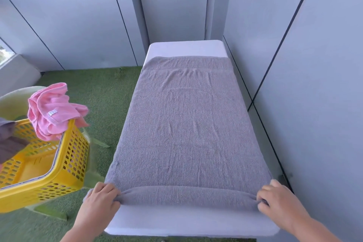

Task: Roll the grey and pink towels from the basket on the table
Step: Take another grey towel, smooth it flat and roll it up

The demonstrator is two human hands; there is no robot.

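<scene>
Hands hold the first turn of the grey towel (188, 124) at the near end of the white table (186, 48). The left hand (102, 196) grips the roll's left end and the right hand (275, 196) its right end, fingertips buried in the cloth. The rest of the towel lies flat, almost to the table's far edge. The pink towel (53, 110) hangs crumpled over the rim of the yellow basket (64, 163), left of the table. The frame edge cuts off the basket and a dark cloth (7, 139) inside it.
</scene>
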